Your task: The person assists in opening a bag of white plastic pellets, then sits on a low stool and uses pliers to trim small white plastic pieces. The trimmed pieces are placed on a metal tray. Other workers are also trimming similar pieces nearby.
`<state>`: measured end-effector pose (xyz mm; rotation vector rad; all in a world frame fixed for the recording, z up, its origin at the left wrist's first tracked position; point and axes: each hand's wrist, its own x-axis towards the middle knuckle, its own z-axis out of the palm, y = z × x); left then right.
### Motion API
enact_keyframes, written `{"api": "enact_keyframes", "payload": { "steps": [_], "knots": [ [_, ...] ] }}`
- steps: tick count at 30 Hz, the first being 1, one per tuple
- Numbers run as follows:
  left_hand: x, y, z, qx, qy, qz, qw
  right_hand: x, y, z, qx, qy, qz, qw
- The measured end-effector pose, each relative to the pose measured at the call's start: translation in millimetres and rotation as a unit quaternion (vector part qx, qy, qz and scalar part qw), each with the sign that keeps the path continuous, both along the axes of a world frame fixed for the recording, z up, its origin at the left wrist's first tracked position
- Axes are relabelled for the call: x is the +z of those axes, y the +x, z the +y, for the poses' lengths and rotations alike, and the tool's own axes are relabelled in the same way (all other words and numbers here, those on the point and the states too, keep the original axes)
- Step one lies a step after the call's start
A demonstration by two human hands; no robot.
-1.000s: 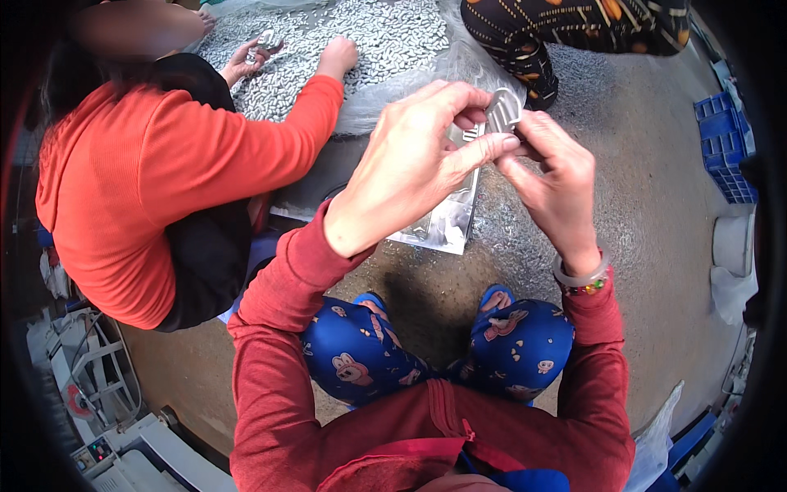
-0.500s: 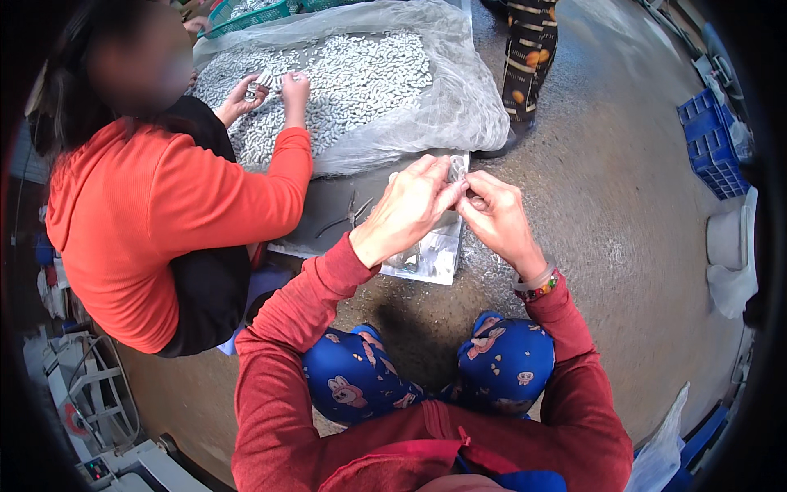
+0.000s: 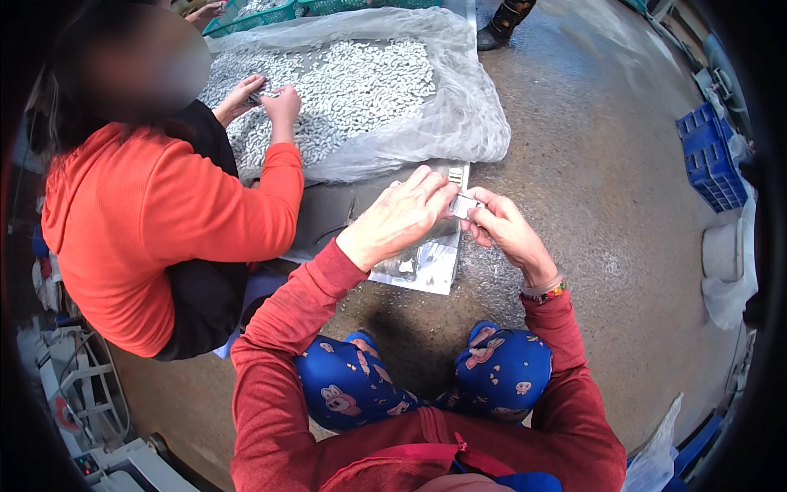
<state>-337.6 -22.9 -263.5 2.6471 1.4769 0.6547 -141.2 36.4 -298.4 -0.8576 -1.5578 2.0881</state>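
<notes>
A small flat silver metal piece [image 3: 464, 206] is between my two hands, over the right edge of the low table. My right hand [image 3: 507, 231] pinches it between thumb and fingers. The fingers of my left hand [image 3: 402, 215] are bent together at its left side, partly hiding it; they appear to grip its edge. Just beyond my left fingertips, another small metal piece [image 3: 455, 175] shows at the table edge. Below my left hand lies a shiny clear plastic bag [image 3: 434, 264]. Pliers [image 3: 338, 228] rest on the table, left of that hand.
Many small silvery-white pieces [image 3: 352, 90] cover a sheet of white netting [image 3: 467, 123] on the table [image 3: 316, 205]. A co-worker in an orange top [image 3: 197, 197] handles some there. Green baskets [image 3: 254, 16] stand behind, a blue crate [image 3: 709, 156] at right. Another person's boot [image 3: 496, 31] is at the top.
My hands have moved slightly apart and turned, bringing the flat metal piece into sight. The person at the top has stepped back, away from the table's corner.
</notes>
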Motion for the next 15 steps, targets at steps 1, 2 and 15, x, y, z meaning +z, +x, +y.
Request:
{"api": "enact_keyframes", "payload": {
  "steps": [1,2,15],
  "knots": [
    [-1,1,0,0.002,0.02,-0.003,1.0,0,1,0,-0.021,-0.03,0.018,0.999],
    [-2,1,0,0.006,0.038,-0.006,0.999,1,1,-2,-0.032,-0.055,0.046,0.997],
    [-22,35,-20,0.102,0.009,0.166,0.981,-11,-20,-29,-0.208,0.276,-0.131,0.929]
  ]
}}
